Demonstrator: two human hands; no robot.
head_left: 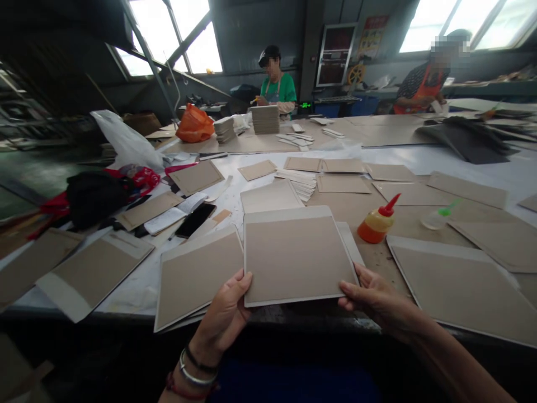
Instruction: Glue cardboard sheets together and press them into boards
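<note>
Between my two hands is a flat brown-grey cardboard panel (293,257) with a pale strip along its far edge. My left hand (229,305) pinches its near left corner, thumb on top. At the near right corner my right hand (369,294) grips it the same way. The panel is held above the table's front edge. Left of it, a similar panel (197,274) lies on others and juts over the edge. A squeeze bottle (375,226) of orange liquid with a red nozzle stands beyond my right hand. A small clear bottle (436,219) with a green nozzle lies farther right.
More panels (461,280) lie at the right. A phone (196,219), an open notebook (174,214) and a black bag (98,193) are on the left. A stack of boards (265,120) stands farther back. Two people (280,87) work across the table.
</note>
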